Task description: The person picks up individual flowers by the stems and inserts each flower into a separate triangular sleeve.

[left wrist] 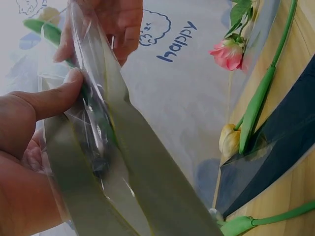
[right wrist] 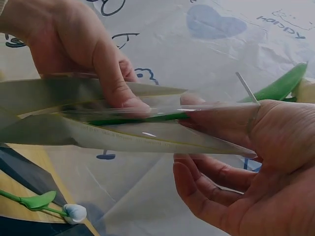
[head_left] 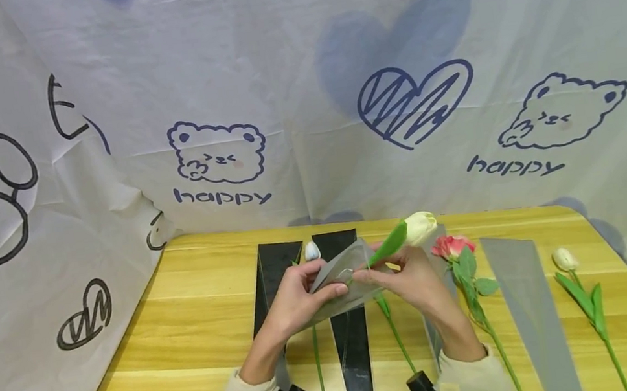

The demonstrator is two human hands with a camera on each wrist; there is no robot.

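Note:
A flower sleeve (head_left: 351, 261), grey with a clear front, is held up above the table between both hands. My left hand (head_left: 295, 299) grips the sleeve, its thumb (left wrist: 61, 96) pressing on the clear film. Over at the sleeve's open end, my right hand (head_left: 414, 277) pinches a cream tulip (head_left: 422, 228) by its stem. The tulip's bloom and green leaf (head_left: 391, 243) stick out past the right hand. Its green stem (right wrist: 162, 117) runs into the sleeve under the clear film. The right hand's other fingers (right wrist: 216, 174) curl loosely below the sleeve.
On the wooden table (head_left: 150, 346) lie black sleeves (head_left: 352, 347), a grey sleeve (head_left: 529, 306), a pale blue tulip (head_left: 311, 251), a pink rose (head_left: 452, 247) and a white tulip (head_left: 565, 259). A printed cloth (head_left: 301, 92) hangs behind.

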